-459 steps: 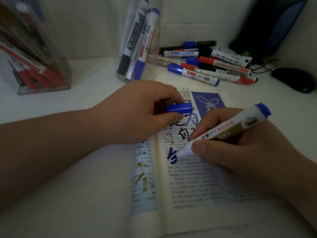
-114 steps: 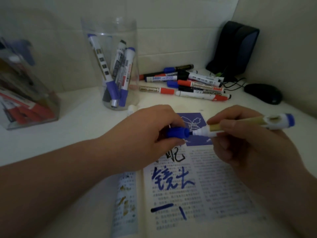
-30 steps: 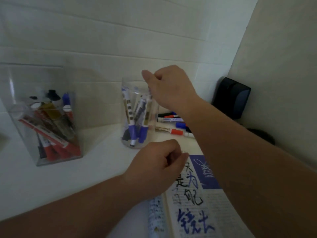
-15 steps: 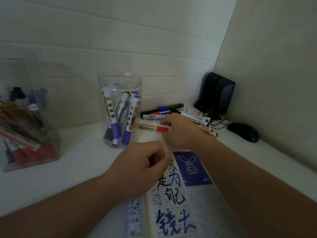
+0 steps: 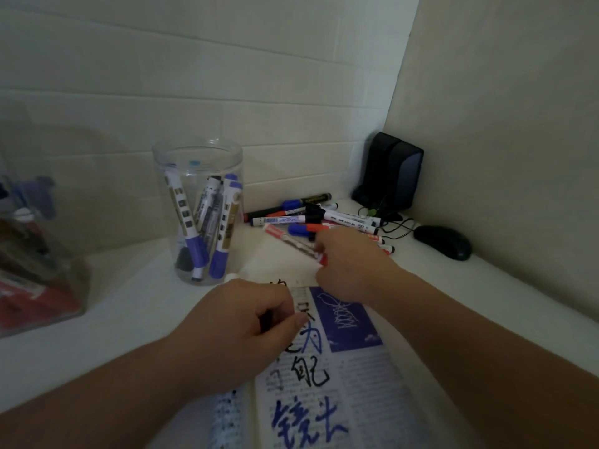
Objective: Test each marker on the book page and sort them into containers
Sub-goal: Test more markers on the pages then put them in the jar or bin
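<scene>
The right hand (image 5: 351,270) pinches a red-capped marker (image 5: 291,243) by one end, its barrel pointing to 10 o'clock, with the marker pile (image 5: 324,217) at 12 o'clock. The left hand (image 5: 240,332) rests on the book (image 5: 350,384) with curled fingers, gripping nothing visible.

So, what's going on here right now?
A person is sorting markers. The right hand grips a red-capped marker at the edge of the loose marker pile. The left hand rests curled on the open book, already scribbled with test strokes. The clear jar holds several markers.
</scene>
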`<state>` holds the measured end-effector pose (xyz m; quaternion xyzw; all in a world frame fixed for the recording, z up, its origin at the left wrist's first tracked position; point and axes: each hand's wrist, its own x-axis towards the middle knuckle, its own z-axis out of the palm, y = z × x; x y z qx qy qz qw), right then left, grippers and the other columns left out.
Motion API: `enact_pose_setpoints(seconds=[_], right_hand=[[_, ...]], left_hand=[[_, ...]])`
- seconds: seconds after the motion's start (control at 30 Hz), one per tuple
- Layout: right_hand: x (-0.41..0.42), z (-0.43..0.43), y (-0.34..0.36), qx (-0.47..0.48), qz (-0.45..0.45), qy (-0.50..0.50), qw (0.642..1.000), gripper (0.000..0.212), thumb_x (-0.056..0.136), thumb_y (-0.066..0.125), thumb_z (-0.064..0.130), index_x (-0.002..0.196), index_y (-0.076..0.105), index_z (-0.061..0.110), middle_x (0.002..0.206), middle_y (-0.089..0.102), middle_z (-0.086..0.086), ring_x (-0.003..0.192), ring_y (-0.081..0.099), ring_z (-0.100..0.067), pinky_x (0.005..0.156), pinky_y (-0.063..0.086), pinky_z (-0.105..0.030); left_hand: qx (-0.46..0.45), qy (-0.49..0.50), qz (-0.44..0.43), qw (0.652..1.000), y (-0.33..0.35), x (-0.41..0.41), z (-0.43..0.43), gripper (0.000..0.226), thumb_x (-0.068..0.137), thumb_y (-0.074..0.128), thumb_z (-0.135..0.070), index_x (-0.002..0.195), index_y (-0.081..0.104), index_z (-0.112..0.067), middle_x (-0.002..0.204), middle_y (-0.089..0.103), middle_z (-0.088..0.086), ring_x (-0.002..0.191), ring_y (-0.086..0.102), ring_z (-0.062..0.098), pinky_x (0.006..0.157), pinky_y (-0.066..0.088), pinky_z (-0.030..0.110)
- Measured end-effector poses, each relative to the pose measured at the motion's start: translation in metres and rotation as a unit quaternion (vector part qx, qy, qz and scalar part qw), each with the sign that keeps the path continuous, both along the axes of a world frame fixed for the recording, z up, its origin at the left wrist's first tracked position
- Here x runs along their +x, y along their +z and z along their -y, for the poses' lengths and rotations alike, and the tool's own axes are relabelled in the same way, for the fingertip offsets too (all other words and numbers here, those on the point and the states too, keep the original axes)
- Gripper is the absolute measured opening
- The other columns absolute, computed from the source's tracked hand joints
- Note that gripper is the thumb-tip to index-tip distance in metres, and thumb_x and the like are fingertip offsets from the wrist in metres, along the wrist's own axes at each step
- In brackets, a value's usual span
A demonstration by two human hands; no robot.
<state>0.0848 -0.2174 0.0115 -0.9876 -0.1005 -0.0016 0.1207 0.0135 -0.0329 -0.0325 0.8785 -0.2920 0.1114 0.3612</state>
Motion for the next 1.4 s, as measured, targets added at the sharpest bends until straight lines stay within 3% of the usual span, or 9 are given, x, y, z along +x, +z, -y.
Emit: enact_pose_setpoints(seconds=[0.13,0.37,0.47,0.7,0.9,1.07,1.2,1.33,1.4], right_hand=[[-0.046,0.045,0.001,0.098,-0.047,-0.043,0.993,0.013,0.087,0.070,0.021,0.088,0.060,0.029,0.091,0.060,0.008,0.080,0.057,-0.006,0.062,0.041,-0.019],[-0.084,0.058,-0.015,0.390,-0.131,-0.043,0.910,0.014,0.085,0.078,0.020,0.085,0.066,0.011,0.063,0.069,-0.003,0.048,0.056,-0.009,0.048,0.044,-0.019],[-0.083,0.056,-0.018,0.423,-0.112,-0.045,0.898,0.015,0.083,0.080,0.019,0.086,0.068,0.010,0.063,0.068,-0.004,0.048,0.056,-0.008,0.047,0.045,-0.021],[-0.076,0.066,-0.023,0.461,-0.055,-0.067,0.883,0.015,0.081,0.082,0.018,0.088,0.069,0.014,0.069,0.072,-0.001,0.054,0.062,-0.004,0.048,0.045,-0.012],[-0.074,0.080,-0.024,0.486,-0.074,-0.027,0.871,0.012,0.085,0.075,0.011,0.094,0.067,0.012,0.075,0.074,-0.008,0.053,0.057,-0.017,0.053,0.045,-0.030],[-0.073,0.071,-0.026,0.531,-0.122,0.024,0.838,0.009,0.086,0.073,0.015,0.089,0.072,0.006,0.078,0.073,-0.015,0.062,0.067,-0.030,0.047,0.047,-0.030],[-0.075,0.065,-0.027,0.614,-0.180,0.068,0.765,0.020,0.081,0.067,0.022,0.088,0.066,0.004,0.089,0.072,-0.029,0.073,0.071,-0.044,0.048,0.048,-0.031],[-0.075,0.064,-0.028,0.605,-0.123,0.090,0.781,0.017,0.075,0.076,0.029,0.079,0.068,0.014,0.081,0.073,-0.022,0.067,0.071,-0.039,0.044,0.046,-0.030],[-0.075,0.066,-0.027,0.610,-0.094,0.069,0.784,0.021,0.072,0.077,0.036,0.076,0.069,0.016,0.071,0.070,-0.018,0.058,0.064,-0.030,0.044,0.044,-0.028]], left_hand=[[0.167,0.121,0.136,0.969,0.009,-0.006,0.005,0.025,0.090,0.044,-0.052,0.072,0.045,-0.036,0.065,0.045,-0.014,0.064,0.044,0.003,0.054,0.036,0.019],[0.365,0.236,-0.003,0.901,0.029,-0.033,0.019,0.029,0.091,0.046,-0.039,0.117,0.034,-0.034,0.108,0.040,-0.006,0.084,0.053,0.014,0.071,0.051,0.030],[0.351,0.229,-0.073,0.905,0.028,-0.033,0.026,0.045,0.087,0.056,-0.027,0.126,0.035,-0.035,0.113,0.042,-0.003,0.084,0.052,0.014,0.067,0.048,0.026],[0.193,0.258,-0.119,0.939,0.033,-0.004,0.033,0.036,0.082,0.072,-0.028,0.105,0.044,-0.030,0.109,0.046,-0.006,0.082,0.051,0.007,0.067,0.044,0.026],[0.358,0.237,0.034,0.902,0.040,-0.008,0.045,0.031,0.090,0.054,-0.041,0.117,0.045,-0.029,0.117,0.046,-0.004,0.102,0.049,0.016,0.084,0.051,0.037],[0.091,0.131,-0.022,0.987,0.039,-0.027,0.065,0.028,0.091,0.052,-0.058,0.113,0.047,-0.043,0.103,0.051,-0.023,0.092,0.051,-0.004,0.073,0.043,0.012],[0.135,0.044,-0.008,0.990,0.022,-0.021,0.062,0.019,0.094,0.043,-0.054,0.108,0.047,-0.043,0.094,0.053,-0.018,0.088,0.049,-0.001,0.068,0.040,0.015],[0.131,0.047,-0.027,0.990,0.017,-0.010,0.060,0.005,0.103,0.037,-0.043,0.105,0.041,-0.043,0.090,0.045,-0.022,0.090,0.044,-0.004,0.074,0.035,0.009],[0.139,0.047,-0.029,0.989,0.014,-0.008,0.059,0.022,0.104,0.041,-0.037,0.102,0.028,-0.054,0.093,0.037,-0.034,0.094,0.037,-0.017,0.074,0.033,0.005]])
